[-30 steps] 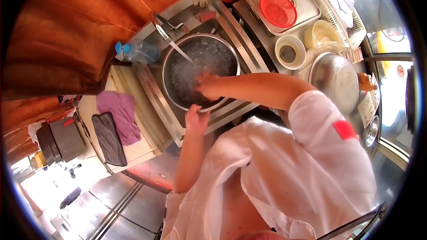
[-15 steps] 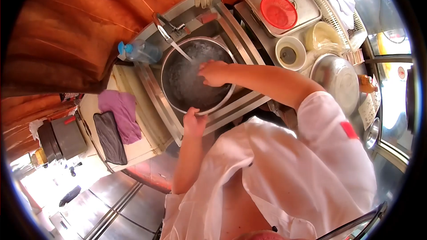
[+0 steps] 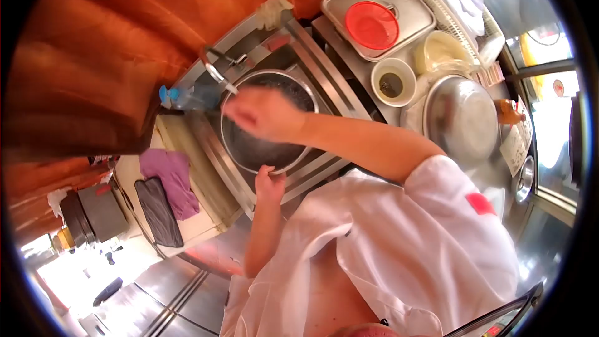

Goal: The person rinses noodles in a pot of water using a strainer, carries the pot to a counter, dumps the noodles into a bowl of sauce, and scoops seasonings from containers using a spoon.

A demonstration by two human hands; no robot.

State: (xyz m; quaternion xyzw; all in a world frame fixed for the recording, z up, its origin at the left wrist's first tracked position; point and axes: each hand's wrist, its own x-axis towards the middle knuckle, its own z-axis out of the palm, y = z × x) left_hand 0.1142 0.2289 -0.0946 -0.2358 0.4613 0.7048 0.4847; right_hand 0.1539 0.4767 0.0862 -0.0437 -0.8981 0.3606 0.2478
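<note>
A round metal bowl (image 3: 296, 81) of dark, cloudy water sits in the metal sink (image 3: 293, 61). My left hand (image 3: 269, 182) grips the near rim of the bowl, thumb over the edge. Raised above the bowl, my right hand (image 3: 262, 114) is blurred by motion, close to the spout of the faucet (image 3: 217, 75). Its fingers are smeared, so whether they hold anything cannot be made out. Part of the bowl and its water is hidden behind that hand.
Left of the sink are a blue-capped bottle (image 3: 194, 97), a purple cloth (image 3: 175, 181) and a dark cloth (image 3: 158, 212). To the right stand a red basket (image 3: 372, 25) on a metal lid (image 3: 340, 3), a white bowl (image 3: 393, 81) and a large metal lid (image 3: 465, 118).
My right hand has risen out of the bowl and moved left toward the faucet. My left hand stays on the rim. The whole view has shifted slightly.
</note>
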